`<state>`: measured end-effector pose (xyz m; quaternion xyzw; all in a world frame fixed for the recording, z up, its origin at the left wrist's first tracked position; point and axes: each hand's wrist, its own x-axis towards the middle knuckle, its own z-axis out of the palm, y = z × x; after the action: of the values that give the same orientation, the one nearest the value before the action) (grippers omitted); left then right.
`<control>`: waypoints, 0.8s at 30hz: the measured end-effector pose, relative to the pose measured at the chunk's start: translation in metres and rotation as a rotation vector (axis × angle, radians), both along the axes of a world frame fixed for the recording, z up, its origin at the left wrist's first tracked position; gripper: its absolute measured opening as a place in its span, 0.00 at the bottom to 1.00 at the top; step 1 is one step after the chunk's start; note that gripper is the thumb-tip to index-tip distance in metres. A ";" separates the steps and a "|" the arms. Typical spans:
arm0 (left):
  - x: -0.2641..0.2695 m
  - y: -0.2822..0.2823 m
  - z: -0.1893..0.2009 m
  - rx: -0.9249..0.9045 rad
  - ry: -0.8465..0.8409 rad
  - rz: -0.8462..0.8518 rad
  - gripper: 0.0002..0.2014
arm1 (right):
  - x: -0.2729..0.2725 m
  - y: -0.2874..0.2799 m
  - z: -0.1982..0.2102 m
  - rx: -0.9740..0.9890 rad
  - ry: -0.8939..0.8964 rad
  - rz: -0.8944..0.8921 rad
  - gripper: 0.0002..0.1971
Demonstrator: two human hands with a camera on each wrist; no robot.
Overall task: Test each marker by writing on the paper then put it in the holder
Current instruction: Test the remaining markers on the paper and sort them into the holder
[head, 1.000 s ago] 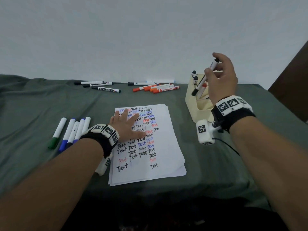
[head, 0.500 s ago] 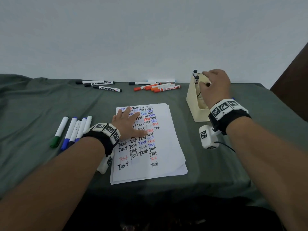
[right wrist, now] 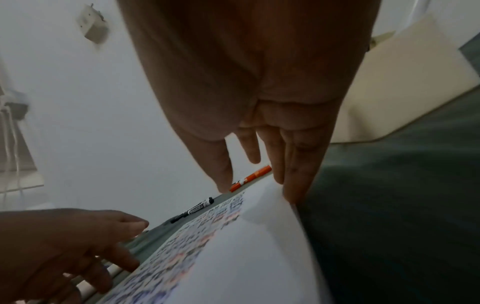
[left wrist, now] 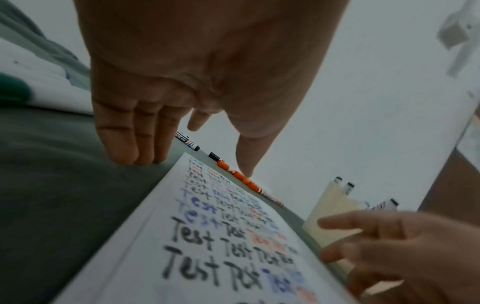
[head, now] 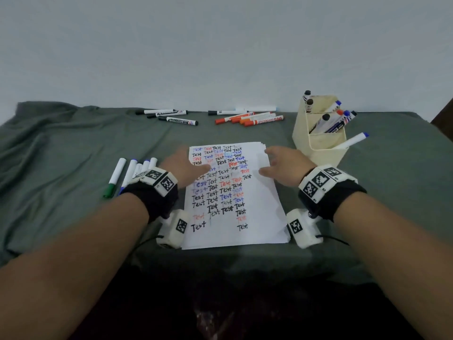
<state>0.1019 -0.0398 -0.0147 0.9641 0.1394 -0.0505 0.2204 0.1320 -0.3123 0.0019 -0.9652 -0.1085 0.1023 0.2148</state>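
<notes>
The stack of paper (head: 257,217), covered in rows of "Test", lies in the middle of the green cloth. My left hand (head: 188,158) is open at the paper's left edge, fingers (left wrist: 130,148) pointing down at the cloth and thumb over the sheet (left wrist: 207,246). My right hand (head: 272,160) is open at the right edge, its fingertips (right wrist: 293,185) touching the paper's (right wrist: 246,257) slightly raised border. The cream holder (head: 321,155) stands to the right with several markers in it, among them a black-capped one (head: 326,117). Neither hand holds a marker.
Several green and blue markers (head: 130,173) lie left of the paper, partly behind my left wrist. Black markers (head: 176,121) and orange markers (head: 255,120) lie along the table's far edge by the wall. One blue marker (head: 353,141) leans out of the holder's front.
My right hand lowered the black marker into the holder, let go and came down to the paper's right edge. My left hand slid from the sheet to its left edge.
</notes>
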 end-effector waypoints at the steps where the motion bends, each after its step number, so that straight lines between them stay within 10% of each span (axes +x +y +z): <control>1: -0.005 0.001 0.002 -0.049 -0.006 0.016 0.23 | -0.002 0.001 -0.005 -0.012 0.031 -0.011 0.35; 4: -0.016 0.000 0.006 -0.177 0.072 0.125 0.37 | -0.008 0.004 -0.014 -0.041 0.049 -0.053 0.36; 13: -0.029 -0.016 0.012 -0.617 0.117 0.258 0.16 | -0.019 0.013 -0.009 0.195 0.173 -0.286 0.14; 20: -0.020 -0.017 0.010 -0.719 0.131 0.321 0.31 | -0.022 0.016 -0.005 0.392 0.276 -0.395 0.26; 24: -0.019 -0.016 0.011 -0.729 0.067 0.334 0.31 | -0.021 0.013 -0.006 0.480 0.251 -0.416 0.11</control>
<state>0.0834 -0.0559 -0.0040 0.7846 0.2743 -0.0914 0.5485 0.1106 -0.2994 -0.0045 -0.8683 0.0972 0.1459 0.4640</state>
